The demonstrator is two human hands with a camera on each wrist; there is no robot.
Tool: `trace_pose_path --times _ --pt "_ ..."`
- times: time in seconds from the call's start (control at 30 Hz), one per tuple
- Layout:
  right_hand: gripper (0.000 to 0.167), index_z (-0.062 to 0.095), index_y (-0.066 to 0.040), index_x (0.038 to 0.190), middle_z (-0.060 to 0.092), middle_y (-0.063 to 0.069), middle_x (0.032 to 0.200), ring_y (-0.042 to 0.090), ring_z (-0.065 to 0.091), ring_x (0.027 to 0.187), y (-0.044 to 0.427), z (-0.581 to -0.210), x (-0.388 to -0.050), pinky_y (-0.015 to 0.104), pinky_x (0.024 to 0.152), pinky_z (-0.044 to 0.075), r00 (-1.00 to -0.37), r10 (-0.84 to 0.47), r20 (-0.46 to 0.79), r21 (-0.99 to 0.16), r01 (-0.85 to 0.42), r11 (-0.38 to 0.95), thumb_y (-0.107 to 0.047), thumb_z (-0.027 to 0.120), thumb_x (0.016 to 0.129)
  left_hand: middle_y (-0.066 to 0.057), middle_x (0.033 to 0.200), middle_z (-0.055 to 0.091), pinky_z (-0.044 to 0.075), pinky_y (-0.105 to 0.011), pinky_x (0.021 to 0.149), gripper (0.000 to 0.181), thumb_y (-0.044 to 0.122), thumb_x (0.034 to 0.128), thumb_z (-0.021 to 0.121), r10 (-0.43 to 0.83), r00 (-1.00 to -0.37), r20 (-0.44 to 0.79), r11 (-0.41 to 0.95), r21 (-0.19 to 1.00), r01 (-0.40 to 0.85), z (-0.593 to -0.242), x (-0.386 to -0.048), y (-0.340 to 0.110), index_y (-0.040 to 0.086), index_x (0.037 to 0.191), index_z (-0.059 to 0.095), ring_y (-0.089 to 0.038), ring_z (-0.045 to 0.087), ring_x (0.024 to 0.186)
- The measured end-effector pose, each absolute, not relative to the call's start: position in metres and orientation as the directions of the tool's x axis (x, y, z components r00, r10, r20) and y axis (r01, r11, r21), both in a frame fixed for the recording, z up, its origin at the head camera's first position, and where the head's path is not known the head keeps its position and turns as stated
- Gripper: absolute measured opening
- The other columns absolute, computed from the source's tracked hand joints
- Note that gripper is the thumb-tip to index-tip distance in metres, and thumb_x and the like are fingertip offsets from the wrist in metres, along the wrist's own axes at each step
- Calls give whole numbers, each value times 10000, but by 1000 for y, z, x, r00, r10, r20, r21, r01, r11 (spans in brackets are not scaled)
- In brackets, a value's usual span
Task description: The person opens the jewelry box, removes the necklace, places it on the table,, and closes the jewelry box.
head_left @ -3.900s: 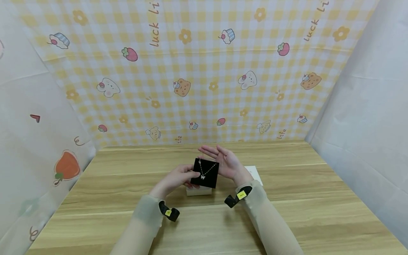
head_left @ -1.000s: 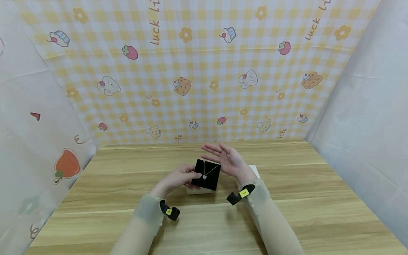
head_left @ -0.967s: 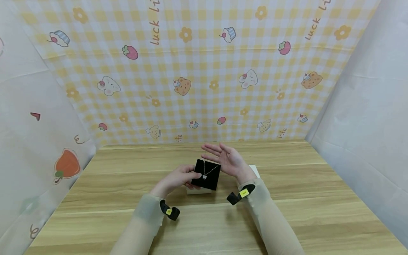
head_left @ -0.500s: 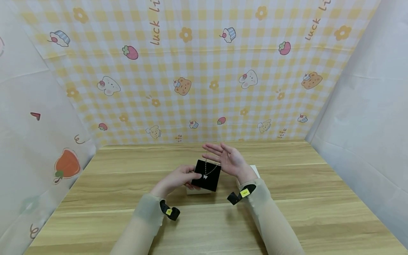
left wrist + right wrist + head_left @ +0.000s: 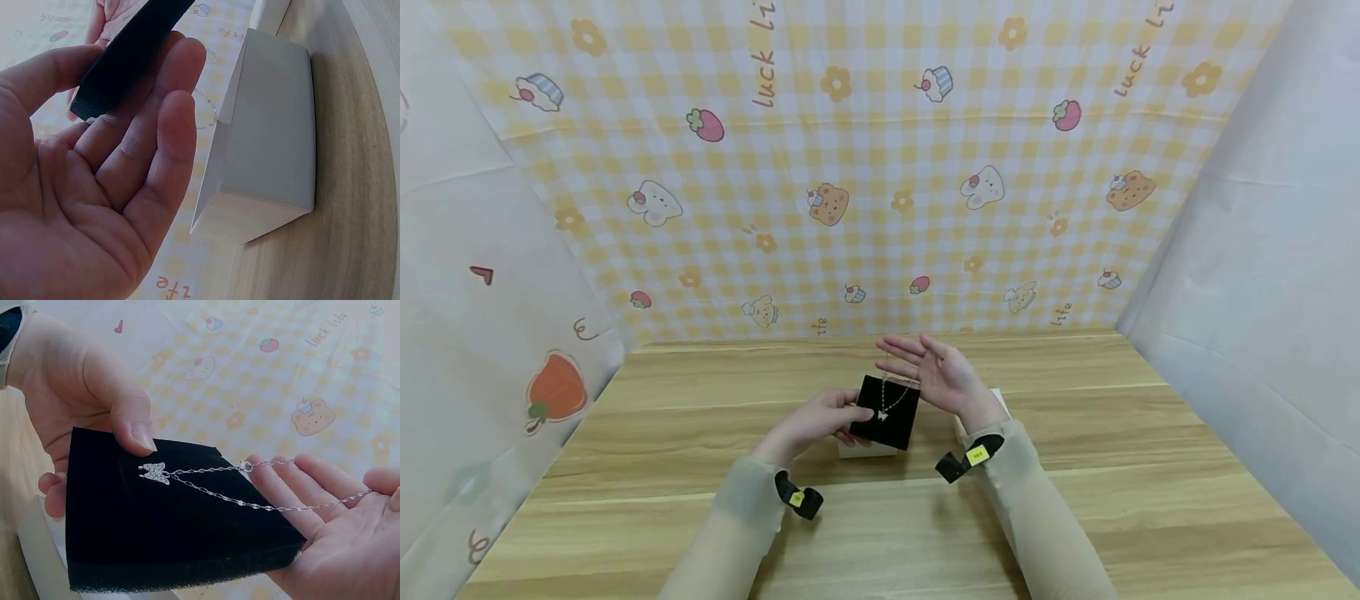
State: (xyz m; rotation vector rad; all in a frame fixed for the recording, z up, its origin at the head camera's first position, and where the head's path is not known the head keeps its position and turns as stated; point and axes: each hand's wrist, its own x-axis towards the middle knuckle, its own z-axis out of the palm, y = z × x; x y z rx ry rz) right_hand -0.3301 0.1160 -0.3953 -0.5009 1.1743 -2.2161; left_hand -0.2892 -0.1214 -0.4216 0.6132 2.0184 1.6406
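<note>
My left hand (image 5: 816, 419) holds a square black foam jewelry pad (image 5: 893, 432), thumb on its top face and fingers underneath. Across the pad lies a silver necklace (image 5: 237, 501) with a sparkling butterfly pendant (image 5: 154, 474) near the left thumb. Its chain runs off the pad's far edge onto my right hand (image 5: 943, 382), which is palm up with fingers extended behind the pad. A small clasp (image 5: 245, 465) shows close to the right fingers. In the left wrist view, part of the chain hangs below the pad, beside the white box (image 5: 269, 125).
The white box stands on the wooden table (image 5: 700, 467) under the pad, mostly hidden in the head view. Another white piece (image 5: 1000, 403) lies behind the right wrist. A yellow checked cloth (image 5: 880, 167) hangs behind the table.
Over about four seconds, my right hand and the pad have shifted slightly right. The chain now runs more steeply from the pendant to the right fingers. Very little differs from half a second ago.
</note>
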Motion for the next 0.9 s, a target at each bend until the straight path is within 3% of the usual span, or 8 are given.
trace_pose_path --times 0.33,0.57,0.9 --pt "626 215 68 1495 244 192 1545 298 469 1292 120 -389 -322 528 1145 142 -770 -634 68 -864 273 -424 -392 221 1070 -165 992 704 540 -312 673 356 179 970 558 604 -793 -81 178 983 34 -425 -289 -120 -78 1216 559 -273 702 830" --pt "615 170 79 1496 322 173 1511 360 279 1399 122 -385 -318 488 1153 134 -776 -626 74 -847 283 -451 -368 211 1076 -168 990 705 536 -310 674 352 184 971 555 604 -794 -74 181 982 45 -422 -286 -120 -71 1213 564 -295 700 844" --pt "610 106 84 1499 139 226 1551 397 106 1434 120 -375 -315 476 1153 127 -768 -634 96 -814 306 -494 -351 175 1078 -157 977 706 534 -317 690 357 201 972 559 609 -790 -69 175 983 49 -419 -287 -122 -66 1209 560 -269 694 838"
